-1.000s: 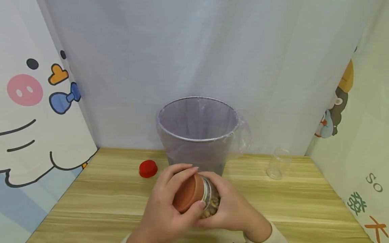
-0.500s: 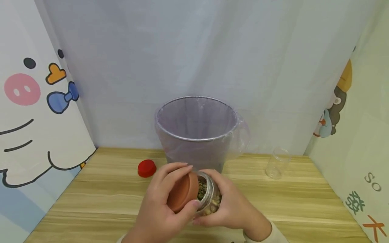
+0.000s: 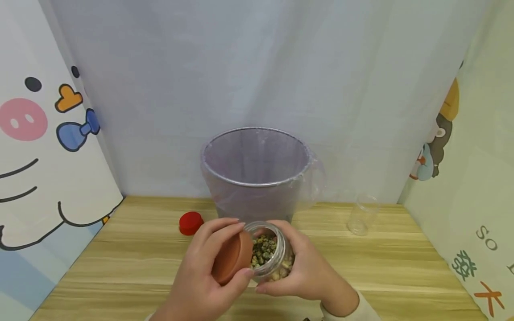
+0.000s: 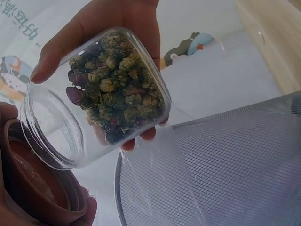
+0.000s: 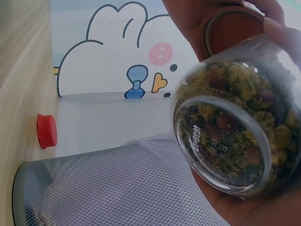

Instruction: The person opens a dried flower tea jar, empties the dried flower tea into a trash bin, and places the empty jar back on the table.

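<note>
My right hand (image 3: 299, 263) grips a clear jar (image 3: 281, 263), its mouth tilted toward the left hand. Dried flower buds (image 4: 117, 89), greenish-yellow with some dark red ones, fill part of the jar, as the left wrist view shows. Between fingers and thumb, my left hand (image 3: 209, 263) holds an orange-brown lid (image 3: 232, 258) beside the jar's mouth, its inner side turned toward the opening. In the right wrist view the jar's round base (image 5: 225, 146) faces the camera, with the lid (image 5: 235, 30) beyond it.
Just behind the hands stands a mesh bin (image 3: 257, 196) lined with a thin translucent bag (image 3: 313, 183). A red cap (image 3: 191, 223) lies left of the bin on the wooden table (image 3: 132, 249). Toward the back right stands a clear plastic cup (image 3: 362, 216).
The lid has come off the jar and moved left with my left hand. The jar's mouth now shows, turned toward the left, with the buds visible inside.
</note>
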Demonstrator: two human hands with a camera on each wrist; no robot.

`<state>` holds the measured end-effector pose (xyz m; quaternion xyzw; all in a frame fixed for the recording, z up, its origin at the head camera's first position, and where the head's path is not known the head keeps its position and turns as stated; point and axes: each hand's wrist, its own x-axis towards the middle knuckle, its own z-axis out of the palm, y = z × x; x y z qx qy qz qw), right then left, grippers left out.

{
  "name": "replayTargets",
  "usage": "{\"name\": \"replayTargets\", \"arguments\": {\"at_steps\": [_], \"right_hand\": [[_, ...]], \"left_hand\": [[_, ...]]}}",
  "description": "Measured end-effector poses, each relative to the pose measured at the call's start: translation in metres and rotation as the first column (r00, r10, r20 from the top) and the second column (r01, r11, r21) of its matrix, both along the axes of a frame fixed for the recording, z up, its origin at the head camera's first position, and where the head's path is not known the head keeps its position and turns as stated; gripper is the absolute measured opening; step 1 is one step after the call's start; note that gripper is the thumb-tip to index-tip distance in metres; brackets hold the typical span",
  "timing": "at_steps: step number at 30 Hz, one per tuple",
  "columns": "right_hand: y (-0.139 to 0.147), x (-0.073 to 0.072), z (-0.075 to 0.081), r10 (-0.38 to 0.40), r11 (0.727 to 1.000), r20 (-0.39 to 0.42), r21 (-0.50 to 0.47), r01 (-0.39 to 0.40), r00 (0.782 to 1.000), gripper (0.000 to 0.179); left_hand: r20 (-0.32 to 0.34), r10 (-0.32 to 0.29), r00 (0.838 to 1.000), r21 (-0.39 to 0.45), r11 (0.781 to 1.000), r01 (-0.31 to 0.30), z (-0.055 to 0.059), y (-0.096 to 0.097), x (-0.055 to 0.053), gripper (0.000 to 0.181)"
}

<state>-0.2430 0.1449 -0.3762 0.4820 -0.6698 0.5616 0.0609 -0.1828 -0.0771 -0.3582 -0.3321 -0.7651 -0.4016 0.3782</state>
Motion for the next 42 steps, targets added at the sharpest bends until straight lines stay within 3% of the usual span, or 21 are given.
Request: {"name": "replayTargets", "arguments": {"at_steps": [5,12,21,28,34,39,42], "right_hand": [[0.001,0.0,0.0,-0.017,1.0,-0.005,-0.003,0.017,1.0,0.09],[0.002,0.0,0.0,-0.065,0.998,-0.011,0.008,0.065,0.998,0.092],[0.004,-0.002,0.001,0.0,1.0,0.037,-0.03,0.001,0.999,0.091],[0.007,-0.001,0.001,0.015,0.999,0.051,-0.048,-0.013,0.999,0.091],[0.008,-0.002,0.001,-0.012,0.999,0.046,-0.043,0.014,0.999,0.091],[0.007,-0.003,0.002,-0.018,0.998,0.048,-0.059,0.021,0.999,0.09],[0.007,-0.003,0.002,-0.015,0.997,0.066,-0.08,0.02,0.998,0.088]], "left_hand": [[0.025,0.023,0.999,-0.051,0.998,-0.022,-0.001,-0.01,0.001,0.054],[0.145,0.096,0.985,-0.157,0.985,-0.073,0.005,-0.027,0.006,0.068],[0.149,0.168,0.974,-0.322,0.94,-0.113,0.009,-0.042,0.002,0.062],[0.148,0.225,0.963,-0.407,0.901,-0.148,-0.004,-0.051,-0.011,0.059],[0.202,0.283,0.938,-0.462,0.871,-0.164,-0.022,-0.067,-0.029,0.054],[0.175,0.294,0.94,-0.506,0.846,-0.171,-0.032,-0.086,-0.047,0.055],[0.16,0.31,0.937,-0.545,0.82,-0.179,-0.038,-0.098,-0.055,0.055]]}}
